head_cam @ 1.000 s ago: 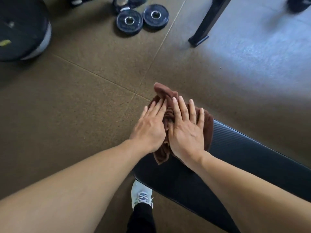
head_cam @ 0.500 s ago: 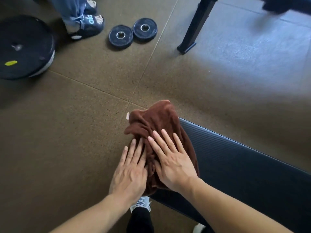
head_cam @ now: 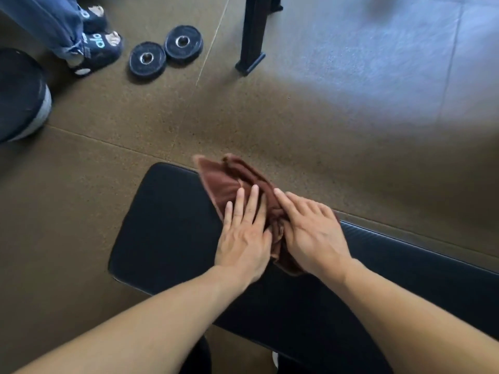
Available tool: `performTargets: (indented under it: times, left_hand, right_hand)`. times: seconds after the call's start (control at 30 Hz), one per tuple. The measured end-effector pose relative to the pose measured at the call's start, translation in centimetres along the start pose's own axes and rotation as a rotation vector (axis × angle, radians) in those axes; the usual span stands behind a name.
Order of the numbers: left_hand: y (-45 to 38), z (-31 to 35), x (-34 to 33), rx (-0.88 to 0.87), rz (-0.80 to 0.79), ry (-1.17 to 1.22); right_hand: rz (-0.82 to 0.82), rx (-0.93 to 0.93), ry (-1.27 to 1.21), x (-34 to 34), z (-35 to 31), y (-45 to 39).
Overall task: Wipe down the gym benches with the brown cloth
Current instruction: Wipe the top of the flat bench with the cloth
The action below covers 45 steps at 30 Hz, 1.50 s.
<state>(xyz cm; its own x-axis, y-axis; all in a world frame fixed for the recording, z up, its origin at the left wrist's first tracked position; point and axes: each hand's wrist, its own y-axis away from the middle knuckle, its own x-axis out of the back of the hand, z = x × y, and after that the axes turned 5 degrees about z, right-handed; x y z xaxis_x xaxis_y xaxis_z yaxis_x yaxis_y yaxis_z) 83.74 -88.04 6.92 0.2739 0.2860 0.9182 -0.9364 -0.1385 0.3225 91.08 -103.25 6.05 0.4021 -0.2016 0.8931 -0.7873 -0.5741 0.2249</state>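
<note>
Head view: the crumpled brown terry cloth (head_cam: 237, 184) is seen lying on the far edge of the long black padded gym bench (head_cam: 167, 225), with its far corner hanging a little over the speckled brown rubber floor (head_cam: 270, 117). The cloth is pressed flat under both hands, side by side. The left hand (head_cam: 244, 238) is laid on its left half with the fingers straight and a little spread; the right hand (head_cam: 314, 233) is laid on its right half, fingers nearly straight, the fingertips (head_cam: 278, 193) pointed to the far left. Nothing is gripped or pinched, as far as it can be judged.

The long axis of the bench runs from the rounded end at the left toward the near right, where it goes out of the picture. The bare pad to the left of the fingers is short, while a much longer part lies to the right. The left hand is nearer to the rounded end, so a stroke in that direction is probably led by it.

On the far floor two small black weight plates (head_cam: 164, 52), a black metal frame leg (head_cam: 252, 36) and another person's feet in dark slippers (head_cam: 94, 47) are seen, well apart from the bench.
</note>
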Motion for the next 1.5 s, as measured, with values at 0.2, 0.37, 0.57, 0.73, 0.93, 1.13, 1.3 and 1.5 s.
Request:
performTargets:
  times: [0.2, 0.37, 0.57, 0.73, 0.93, 1.13, 1.3, 1.5]
  left_hand:
    - [-3.1, 15.0, -2.1, -0.281, -0.194, 0.002]
    - [-2.4, 23.4, -3.6, -0.403, -0.291, -0.039]
    - [-0.6, 19.1, -4.6, -0.470, -0.186, -0.062]
    - [1.3, 11.4, -3.5, -0.386, -0.098, -0.039]
    - [4.7, -3.4, -0.9, -0.151, 0.034, 0.006]
    - [7.5, -15.0, 1.3, -0.012, 0.156, 0.016]
    - [10.6, -20.5, 0.3, 0.151, 0.256, 0.113]
    - [12.7, -22.1, -1.0, 0.384, 0.324, 0.281]
  right_hand:
    - [-0.027, -0.200, 0.019, 5.0, 13.5, 9.2]
    - [0.092, -0.433, 0.025, 6.8, 19.5, 16.5]
    - [0.173, -0.583, 0.014, 2.1, 13.1, 15.1]
    - [0.143, -0.486, -0.014, -0.2, 6.7, 11.6]
    - [0.079, -0.199, -0.107, -4.0, -5.6, 3.7]
    - [0.025, 0.005, -0.071, -6.9, -16.4, -2.1]
    - [-0.075, 0.200, -0.030, -8.5, -22.9, -4.8]
    - [-0.160, 0.449, 0.046, -9.4, -26.5, -7.3]
